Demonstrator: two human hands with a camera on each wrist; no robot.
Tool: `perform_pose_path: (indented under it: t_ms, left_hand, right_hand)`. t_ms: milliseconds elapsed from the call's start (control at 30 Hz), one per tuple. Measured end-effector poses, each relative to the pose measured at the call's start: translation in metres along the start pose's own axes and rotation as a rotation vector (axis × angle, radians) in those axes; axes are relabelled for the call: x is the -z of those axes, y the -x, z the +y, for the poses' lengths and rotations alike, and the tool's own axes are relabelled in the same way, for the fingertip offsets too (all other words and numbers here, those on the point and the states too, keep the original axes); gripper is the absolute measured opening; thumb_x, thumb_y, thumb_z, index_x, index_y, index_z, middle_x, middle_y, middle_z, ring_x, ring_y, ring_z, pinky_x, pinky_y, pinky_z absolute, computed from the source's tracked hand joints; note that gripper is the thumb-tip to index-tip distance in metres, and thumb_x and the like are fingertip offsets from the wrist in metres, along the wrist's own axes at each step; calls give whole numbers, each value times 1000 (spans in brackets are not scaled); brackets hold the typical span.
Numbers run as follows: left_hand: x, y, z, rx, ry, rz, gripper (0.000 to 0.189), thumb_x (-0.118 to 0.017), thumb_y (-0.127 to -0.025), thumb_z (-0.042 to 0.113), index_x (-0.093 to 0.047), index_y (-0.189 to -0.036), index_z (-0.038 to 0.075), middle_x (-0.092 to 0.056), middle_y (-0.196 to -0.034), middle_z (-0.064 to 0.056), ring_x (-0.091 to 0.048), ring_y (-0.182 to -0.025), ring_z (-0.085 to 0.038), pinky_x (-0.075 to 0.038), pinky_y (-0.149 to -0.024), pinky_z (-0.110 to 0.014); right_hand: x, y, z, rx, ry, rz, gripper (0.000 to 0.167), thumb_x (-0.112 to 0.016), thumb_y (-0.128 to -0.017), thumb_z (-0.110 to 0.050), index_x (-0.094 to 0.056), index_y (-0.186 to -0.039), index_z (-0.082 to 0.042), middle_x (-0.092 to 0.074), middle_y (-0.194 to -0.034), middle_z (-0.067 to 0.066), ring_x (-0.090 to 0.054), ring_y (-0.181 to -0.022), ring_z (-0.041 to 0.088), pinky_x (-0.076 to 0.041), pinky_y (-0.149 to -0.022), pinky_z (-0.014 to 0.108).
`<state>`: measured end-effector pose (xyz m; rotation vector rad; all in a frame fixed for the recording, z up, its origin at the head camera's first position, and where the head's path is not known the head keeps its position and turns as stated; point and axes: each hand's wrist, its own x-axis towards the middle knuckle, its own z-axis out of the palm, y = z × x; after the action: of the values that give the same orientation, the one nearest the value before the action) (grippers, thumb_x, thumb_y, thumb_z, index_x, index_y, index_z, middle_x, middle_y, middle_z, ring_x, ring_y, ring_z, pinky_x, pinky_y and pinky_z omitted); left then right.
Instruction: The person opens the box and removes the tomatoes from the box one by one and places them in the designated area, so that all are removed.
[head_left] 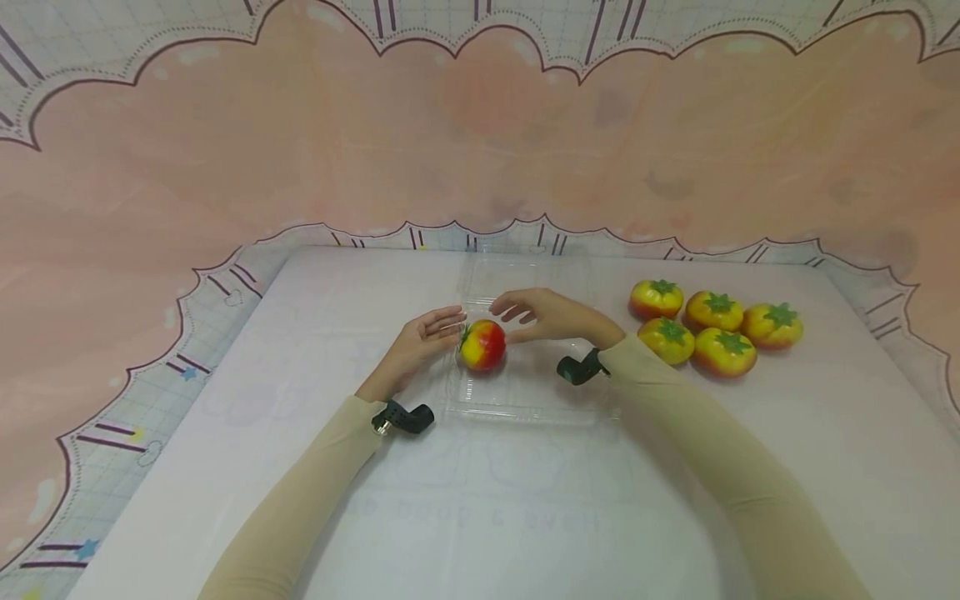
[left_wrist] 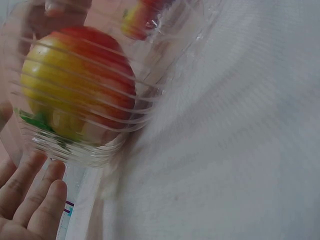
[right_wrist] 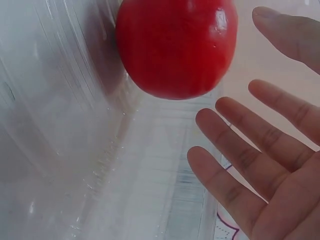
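A red-and-yellow persimmon (head_left: 483, 345) lies on its side at the left end of a clear plastic container (head_left: 540, 400), its green leafy top facing the left wall. My left hand (head_left: 427, 340) is just outside that wall with fingers extended. In the left wrist view its fingertips (left_wrist: 53, 170) are right at the ribbed plastic, and the persimmon (left_wrist: 80, 82) shows through it. My right hand (head_left: 551, 317) hovers over the container, right of the fruit. Its fingers are spread and loosely bent, with a gap to the persimmon (right_wrist: 177, 47) in the right wrist view.
Several more persimmons (head_left: 712, 312) stand grouped at the right, leafy tops up, beside my right forearm. The container's clear lid (head_left: 525, 271) stretches toward the back edge of the white table (head_left: 480, 517). A peach-coloured patterned cloth (head_left: 450, 150) hangs behind.
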<state>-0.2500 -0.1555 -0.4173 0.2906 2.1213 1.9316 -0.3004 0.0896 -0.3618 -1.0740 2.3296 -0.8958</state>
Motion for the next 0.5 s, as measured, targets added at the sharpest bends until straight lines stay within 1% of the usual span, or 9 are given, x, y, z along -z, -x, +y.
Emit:
perform_pose_path:
  t_ms: [167,500]
  left_hand:
    - [0,0,-1,-5,13,-2,53,-54,-92,-1,-36,-142,0,-42,-146,-18,-42,-134,-31,-44,-101,-25]
    - [1,-1,-2,-14,15,-6,52,-54,-92,0,-36,-141,-1,-41,-145,-20,-42,-134,-32,-44,-100,-25]
  right_hand:
    - [-3,-4,0,-15,5,5,51,-69,-85,-18,-50,-130,-1,-55,-133,14,-56,-120,28,-49,-100,42]
    - [-6,-8,-2,-19,3,16,45,-67,-86,-15,-54,-127,-2,-56,-132,15,-58,-119,28,-49,-100,42]
